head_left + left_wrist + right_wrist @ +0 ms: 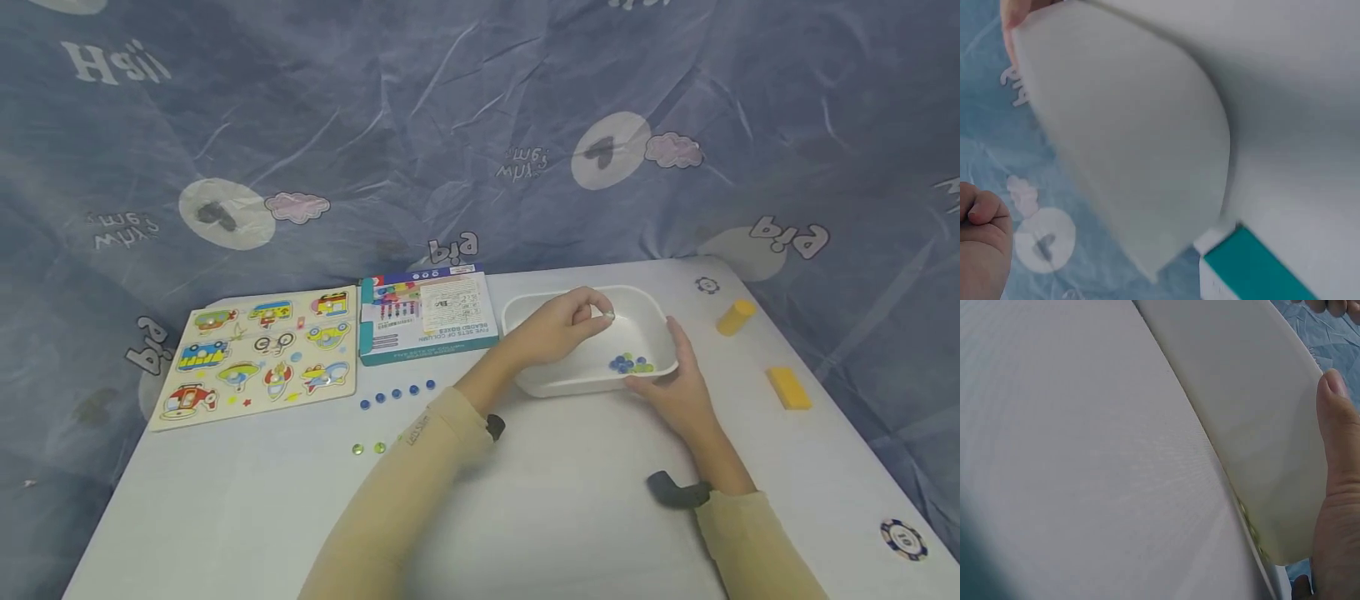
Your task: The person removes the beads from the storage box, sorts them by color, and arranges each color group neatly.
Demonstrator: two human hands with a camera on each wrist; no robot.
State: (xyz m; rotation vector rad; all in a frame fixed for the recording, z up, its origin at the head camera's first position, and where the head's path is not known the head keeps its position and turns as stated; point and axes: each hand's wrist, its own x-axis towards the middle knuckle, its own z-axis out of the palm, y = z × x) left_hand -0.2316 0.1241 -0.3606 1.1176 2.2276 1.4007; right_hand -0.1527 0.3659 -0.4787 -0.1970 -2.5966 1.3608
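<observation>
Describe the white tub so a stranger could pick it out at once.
Find the white table, then the teal-edged box near its far edge. The tub sits right of that box, under the left hand, with the right hand holding its right end. Unlike the flat puzzle board and closed box, it is plain, open-topped and contains blue and green beads.

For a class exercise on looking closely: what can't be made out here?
Head view: the tiny thing in the left grip, too small.
Head view: where the green bead row ends, hidden by the left sleeve.
Left wrist view: inside the tub, hidden by its wall.
Head view: fine print on the box, too small.
</observation>
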